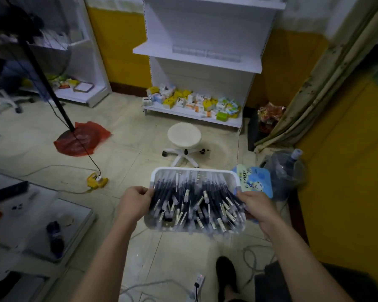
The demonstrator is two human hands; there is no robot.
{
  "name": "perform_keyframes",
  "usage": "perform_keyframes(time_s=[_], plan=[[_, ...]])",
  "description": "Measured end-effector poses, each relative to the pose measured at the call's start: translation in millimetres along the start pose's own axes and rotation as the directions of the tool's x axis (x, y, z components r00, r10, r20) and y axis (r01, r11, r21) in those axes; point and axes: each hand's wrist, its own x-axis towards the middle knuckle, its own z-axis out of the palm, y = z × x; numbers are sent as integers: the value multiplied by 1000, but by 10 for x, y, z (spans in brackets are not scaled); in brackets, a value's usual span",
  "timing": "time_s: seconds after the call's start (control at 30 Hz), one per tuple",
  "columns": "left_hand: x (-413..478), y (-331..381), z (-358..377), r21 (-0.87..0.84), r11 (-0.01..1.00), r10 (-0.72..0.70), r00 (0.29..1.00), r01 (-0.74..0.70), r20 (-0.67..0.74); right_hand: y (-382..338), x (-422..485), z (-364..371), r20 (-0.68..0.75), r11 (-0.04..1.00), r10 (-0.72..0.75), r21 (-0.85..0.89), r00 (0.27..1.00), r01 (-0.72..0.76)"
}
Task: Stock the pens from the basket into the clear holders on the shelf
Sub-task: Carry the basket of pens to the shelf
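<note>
A white plastic basket (195,171) full of dark blue pens (194,203) is carried in front of me above the floor. My left hand (135,202) grips its left rim and my right hand (256,205) grips its right rim. Straight ahead stands a white shelf unit (196,59). A row of clear holders (205,52) sits on its middle shelf, and nothing can be seen inside them.
A white wheeled stool (184,136) stands between me and the shelf. Small boxes (192,102) crowd the bottom shelf. On the floor are a red bag (83,138) round a fan stand, a yellow power strip (97,181), cables, a water jug (286,171) and a blue pouch (252,179). A counter (31,214) lies left.
</note>
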Motion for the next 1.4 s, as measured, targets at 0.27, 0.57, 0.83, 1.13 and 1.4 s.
perform_keyframes(time_s=[0.27, 0.57, 0.83, 1.13, 1.4], plan=[[1163, 787, 558, 23, 1000, -18, 998, 19, -59, -558, 1638, -120, 27, 999, 22, 31, 999, -22], [2374, 1891, 1052, -33, 998, -59, 992, 56, -115, -1568, 3303, -503, 49, 998, -52, 35, 997, 50], [3437, 2258, 1131, -48, 996, -78, 987, 72, -139, -2129, 4270, -270, 91, 998, -57, 7, 994, 56], [5231, 2614, 1069, 7, 1000, -4, 1000, 3, 26, -2689, 5358, 287, -80, 999, 26, 20, 996, -25], [6321, 3223, 1064, 74, 996, 47, 993, -56, 108, -3204, 6095, 455, -165, 996, 84, 56, 983, -76]])
